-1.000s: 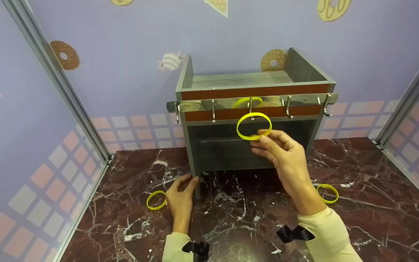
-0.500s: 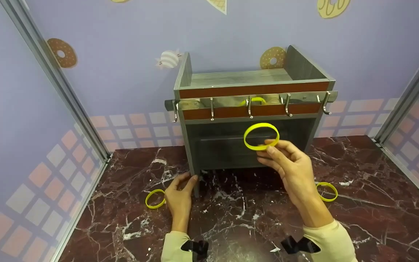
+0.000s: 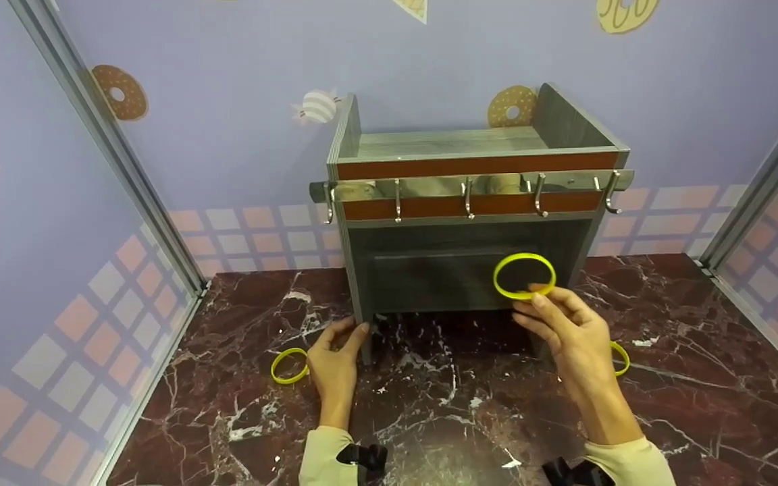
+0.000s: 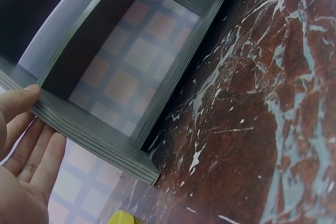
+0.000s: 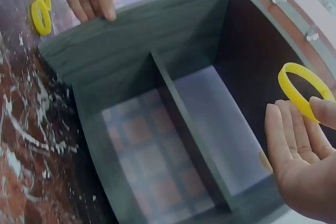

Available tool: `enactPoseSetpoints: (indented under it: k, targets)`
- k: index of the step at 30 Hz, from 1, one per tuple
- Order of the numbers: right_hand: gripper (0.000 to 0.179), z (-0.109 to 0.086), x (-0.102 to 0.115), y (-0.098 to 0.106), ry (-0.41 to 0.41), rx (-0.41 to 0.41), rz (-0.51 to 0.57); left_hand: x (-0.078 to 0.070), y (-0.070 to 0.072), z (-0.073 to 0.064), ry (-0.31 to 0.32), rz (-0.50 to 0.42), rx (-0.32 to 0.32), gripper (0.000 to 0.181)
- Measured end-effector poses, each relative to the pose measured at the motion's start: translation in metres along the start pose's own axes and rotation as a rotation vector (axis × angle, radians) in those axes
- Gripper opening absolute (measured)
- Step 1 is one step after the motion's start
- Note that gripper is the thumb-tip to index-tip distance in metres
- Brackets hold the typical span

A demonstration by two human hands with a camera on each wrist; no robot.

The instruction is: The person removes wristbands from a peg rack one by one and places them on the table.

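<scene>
My right hand [image 3: 581, 351] pinches a yellow wristband [image 3: 524, 256] between thumb and fingertips, raised in front of the grey wooden shelf [image 3: 352, 270]. In the right wrist view its other fingers [image 5: 286, 129] lie extended beneath the band. Low on the shelf's left side, my left hand [image 3: 335, 364] grips the side panel, thumb inside and fingers outside, as the left wrist view shows. Another yellow wristband [image 3: 288, 382] lies on the table beside that hand. A further wristband [image 3: 627, 361] lies on the right, partly hidden by my right wrist.
A metal hook rail [image 3: 429, 187] with several hooks runs across the shelf's red front board and juts past both sides. The dark red marbled table [image 3: 443, 418] meets patterned lilac walls [image 3: 227, 121] at the back and sides.
My right hand has moved down and to the right with the wristband, away from the middle hook, and now covers part of the right-hand wristband. My left hand has stayed at the side panel.
</scene>
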State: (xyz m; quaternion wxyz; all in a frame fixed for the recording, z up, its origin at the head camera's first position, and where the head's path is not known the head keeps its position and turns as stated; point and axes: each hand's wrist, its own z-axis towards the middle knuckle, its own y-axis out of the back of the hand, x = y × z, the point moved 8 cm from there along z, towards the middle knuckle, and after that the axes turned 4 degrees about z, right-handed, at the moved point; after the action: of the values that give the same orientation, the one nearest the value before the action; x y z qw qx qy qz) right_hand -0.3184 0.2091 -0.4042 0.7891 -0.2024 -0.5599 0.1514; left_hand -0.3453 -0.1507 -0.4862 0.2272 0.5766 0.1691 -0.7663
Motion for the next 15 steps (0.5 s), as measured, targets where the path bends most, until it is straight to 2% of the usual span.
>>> enactPoseSetpoints:
  k: [6,9,15]
  targets:
    - [0.024,-0.003,-0.001,0.023,-0.009,-0.062,0.000,-0.031,0.004,-0.011,-0.016,-0.003,0.020,0.018]
    - [0.021,-0.003,-0.001,0.033,-0.004,-0.090,0.002,-0.031,0.004,-0.010,-0.011,-0.026,0.020,0.018]
    - [0.018,-0.002,0.005,0.043,0.007,-0.081,0.045,-0.028,0.005,-0.010,-0.006,-0.014,0.006,0.018]
